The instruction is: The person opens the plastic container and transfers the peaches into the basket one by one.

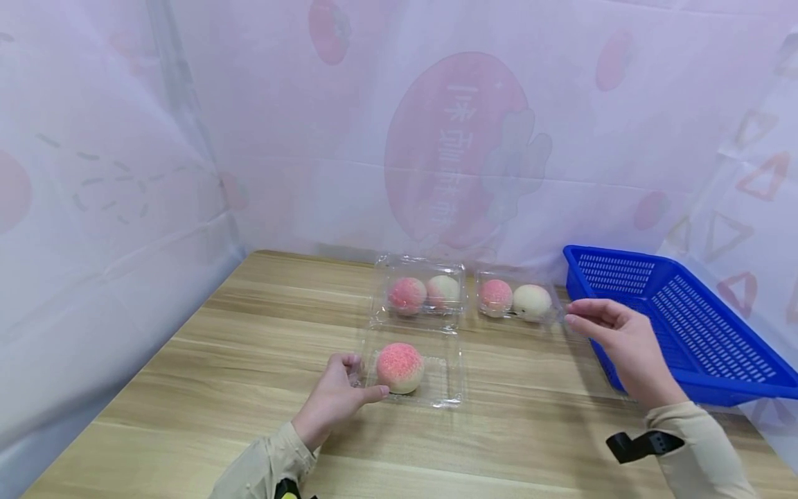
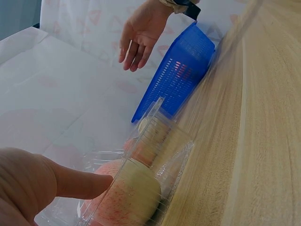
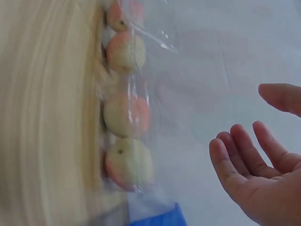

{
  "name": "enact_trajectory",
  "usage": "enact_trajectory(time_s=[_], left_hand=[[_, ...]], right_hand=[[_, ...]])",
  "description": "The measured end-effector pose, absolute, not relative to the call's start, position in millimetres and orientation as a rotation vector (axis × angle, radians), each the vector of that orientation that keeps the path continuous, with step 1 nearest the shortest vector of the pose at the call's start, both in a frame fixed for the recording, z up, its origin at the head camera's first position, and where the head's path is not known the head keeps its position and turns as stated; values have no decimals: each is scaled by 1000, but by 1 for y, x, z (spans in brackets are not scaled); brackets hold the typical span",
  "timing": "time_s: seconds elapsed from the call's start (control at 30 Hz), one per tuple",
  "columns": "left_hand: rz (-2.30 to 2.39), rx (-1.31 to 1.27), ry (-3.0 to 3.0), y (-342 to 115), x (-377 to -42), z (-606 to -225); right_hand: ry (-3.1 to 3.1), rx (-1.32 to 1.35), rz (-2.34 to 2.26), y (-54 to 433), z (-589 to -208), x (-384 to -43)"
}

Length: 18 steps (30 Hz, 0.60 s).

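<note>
My left hand (image 1: 339,398) grips the left edge of a clear plastic box (image 1: 445,388), thumb at its front side. One pink-and-cream peach (image 1: 400,368) sits in that box's left part; the left wrist view shows the thumb over the wall beside this peach (image 2: 131,193). Behind it, a clear plastic section (image 1: 416,262) holds two peaches; whether it joins the front box I cannot tell. To the right, another clear box (image 1: 508,277) holds two more peaches. My right hand (image 1: 626,346) is raised near that box's right end, fingers loosely bent, holding nothing.
A blue perforated basket (image 1: 692,378) stands at the right, beside and beneath the right hand in view. The wooden table (image 1: 249,388) meets printed white sheets (image 1: 299,173) at the back and sides.
</note>
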<state>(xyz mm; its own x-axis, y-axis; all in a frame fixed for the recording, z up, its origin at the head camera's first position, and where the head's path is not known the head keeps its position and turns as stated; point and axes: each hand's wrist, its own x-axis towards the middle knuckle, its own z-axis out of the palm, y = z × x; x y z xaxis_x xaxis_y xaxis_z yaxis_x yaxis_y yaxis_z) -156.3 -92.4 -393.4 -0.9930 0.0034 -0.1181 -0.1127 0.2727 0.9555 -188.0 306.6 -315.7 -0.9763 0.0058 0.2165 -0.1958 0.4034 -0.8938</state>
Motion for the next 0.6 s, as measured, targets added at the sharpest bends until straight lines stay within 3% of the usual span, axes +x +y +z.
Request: enact_trajectory(time_s=[0.6], left_hand=[[1849,-98,2419,-93,-156,-393]], right_hand=[[-2341,231,1977,240,-342,-181]])
